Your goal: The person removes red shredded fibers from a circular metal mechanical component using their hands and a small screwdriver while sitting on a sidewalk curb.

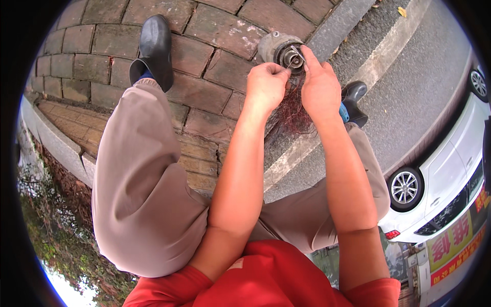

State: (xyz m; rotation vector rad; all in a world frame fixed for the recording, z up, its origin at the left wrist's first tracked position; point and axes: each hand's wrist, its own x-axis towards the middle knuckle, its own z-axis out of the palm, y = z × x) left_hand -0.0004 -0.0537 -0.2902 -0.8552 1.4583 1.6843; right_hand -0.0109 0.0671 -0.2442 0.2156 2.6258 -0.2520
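A grey cast-metal machine housing (267, 47) rests on the brick paving with its round opening turned towards me. A metal shaft or hub (292, 60) shows inside the opening. My left hand (268, 82) is at the opening's lower left rim, thumb and forefinger pinched on what looks like a thin wire strand. My right hand (320, 86) grips a slim metal tool (297, 53), its tip at the hub and my forefinger extended along it. The tool's kind is unclear. A tangle of fine reddish wire (293, 109) hangs below the housing between my wrists.
Brick paving (207, 92) meets a stone kerb (339, 23) and an asphalt road. My black boots (155, 46) stand either side of the housing. A light-blue object (344, 112) shows beside my right wrist, partly hidden. A white car (441, 169) is at the right; shrubs grow at the lower left.
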